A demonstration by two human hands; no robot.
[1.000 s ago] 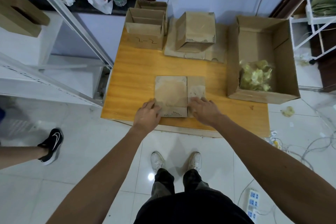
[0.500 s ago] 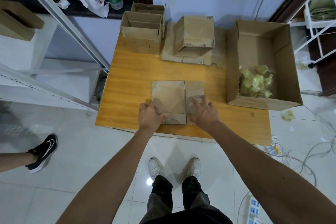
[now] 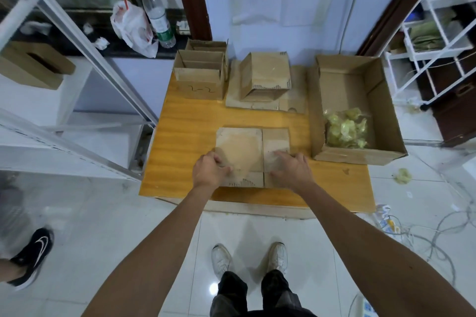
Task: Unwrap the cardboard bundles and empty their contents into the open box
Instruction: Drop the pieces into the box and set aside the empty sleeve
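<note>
While your left hand (image 3: pixel 211 171) grips the bundle (image 3: pixel 239 147) by its near corner and your right hand (image 3: pixel 291 168) presses flat on it, fingers spread, it lies unopened. In the box (image 3: pixel 360 156), right of that hand: one batch (image 3: pixel 345 128). A second bundle (image 3: pixel 265 74), beyond: apparently wrapped.

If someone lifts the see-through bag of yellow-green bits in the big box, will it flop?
Probably floppy: the bag looks like thin, crinkled plastic, lying slumped in the open box. Likely light, since its pieces look small and loose. It probably won't roll.
</note>
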